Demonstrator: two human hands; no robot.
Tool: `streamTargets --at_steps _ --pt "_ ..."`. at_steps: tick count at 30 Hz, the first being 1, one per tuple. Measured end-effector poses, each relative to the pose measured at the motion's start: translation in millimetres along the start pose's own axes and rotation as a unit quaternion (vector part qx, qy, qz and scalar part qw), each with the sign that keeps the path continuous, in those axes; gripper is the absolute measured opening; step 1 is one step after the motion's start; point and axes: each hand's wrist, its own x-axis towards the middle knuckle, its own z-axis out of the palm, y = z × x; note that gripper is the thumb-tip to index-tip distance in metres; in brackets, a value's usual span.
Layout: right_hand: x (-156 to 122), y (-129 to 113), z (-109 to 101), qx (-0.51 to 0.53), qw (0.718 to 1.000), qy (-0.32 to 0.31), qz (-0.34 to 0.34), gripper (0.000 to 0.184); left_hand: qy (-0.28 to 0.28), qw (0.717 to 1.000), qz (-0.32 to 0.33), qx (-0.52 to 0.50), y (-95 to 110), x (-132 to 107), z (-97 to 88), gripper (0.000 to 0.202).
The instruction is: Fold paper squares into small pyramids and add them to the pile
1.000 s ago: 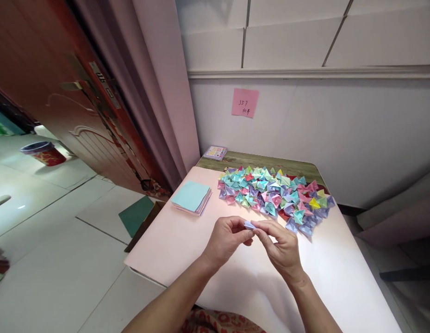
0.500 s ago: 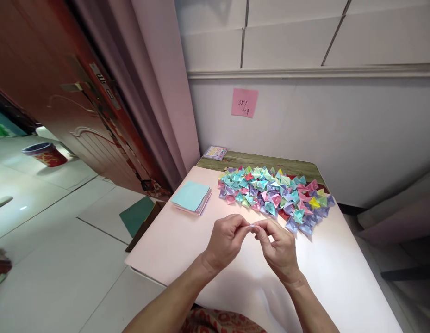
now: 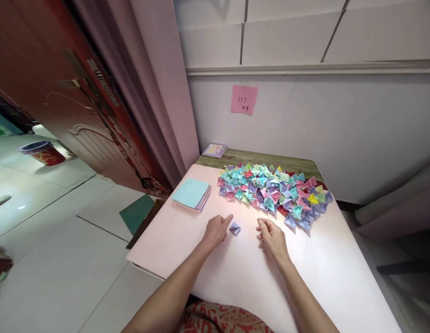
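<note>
A small lavender folded paper piece (image 3: 234, 228) sits at the middle of the table, just right of my left hand (image 3: 216, 229). That hand has its thumb raised apart from loosely curled fingers, and nothing shows in its grasp; whether a fingertip touches the piece I cannot tell. To the right of the piece, my right hand (image 3: 273, 237) hovers with slack, slightly bent fingers and holds nothing. Beyond both hands spreads a heap of folded paper pieces (image 3: 266, 189) in blue, pink, lavender, green, yellow and red.
Left of the heap lies a stack of square paper (image 3: 191, 193), light blue on top. A printed pack (image 3: 215, 150) rests at the table's back left corner. On the wall hangs a pink note (image 3: 244, 99). A wooden door (image 3: 83, 120) and a bin (image 3: 43, 152) are at left.
Both hands were pinched together on a small piece of paper. They have now come apart, left hand leftward and right hand slightly right, and the folded piece is released between them.
</note>
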Motion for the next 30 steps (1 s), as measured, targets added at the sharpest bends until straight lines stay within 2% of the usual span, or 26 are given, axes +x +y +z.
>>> streamTargets --at_steps 4,7,10,15,21,30 --pt "-1 8 -1 0.018 0.999 0.026 0.007 0.047 0.136 0.983 0.102 0.062 -12 5 -19.5 0.039" --pt "-3 9 11 0.03 0.999 0.026 -0.01 0.042 0.171 0.971 0.159 0.054 -21 5 -22.9 0.024" --pt "-5 8 28 0.003 0.998 0.009 -0.068 0.033 0.144 0.962 0.227 0.056 -27 4 -18.3 0.013" --pt "-4 4 50 -0.042 0.986 -0.029 -0.16 0.026 0.068 0.951 0.295 0.065 -27 5 -5.1 0.019" --pt "1 2 64 -0.095 0.979 -0.025 -0.18 0.018 0.05 0.951 0.291 0.094 -29 12 5.5 0.01" --pt "3 2 68 -0.184 0.967 -0.004 -0.175 0.013 0.037 0.958 0.276 0.061 -38 14 -3.6 0.009"
